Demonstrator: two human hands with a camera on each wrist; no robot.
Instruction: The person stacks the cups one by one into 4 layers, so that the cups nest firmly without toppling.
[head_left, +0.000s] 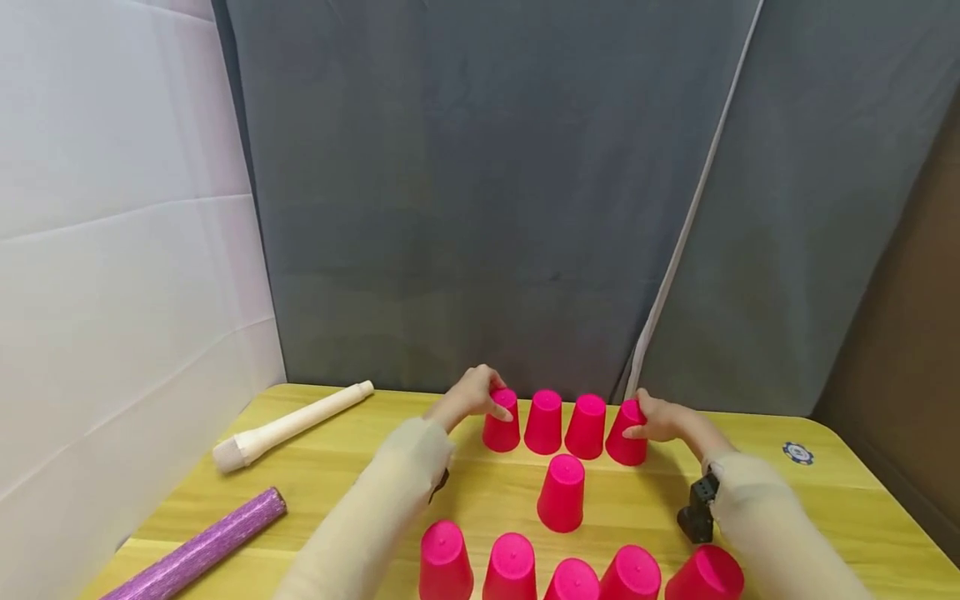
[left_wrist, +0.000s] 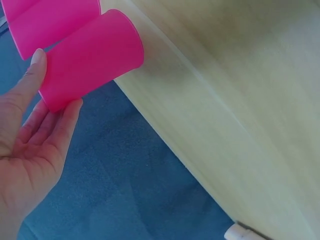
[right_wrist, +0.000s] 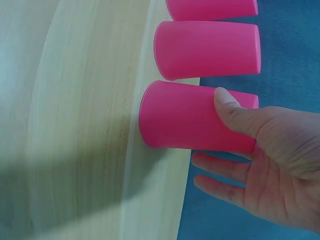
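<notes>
Left hand (head_left: pixel 471 398) grasping leftmost cup (head_left: pixel 502 422), right hand (head_left: pixel 660 419) grasping rightmost cup (head_left: pixel 627 433); fingers partly hidden

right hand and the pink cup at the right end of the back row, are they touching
Touching. The right wrist view shows the right hand with its thumb lying on the side of the end cup, fingers below it. The head view agrees.
</notes>
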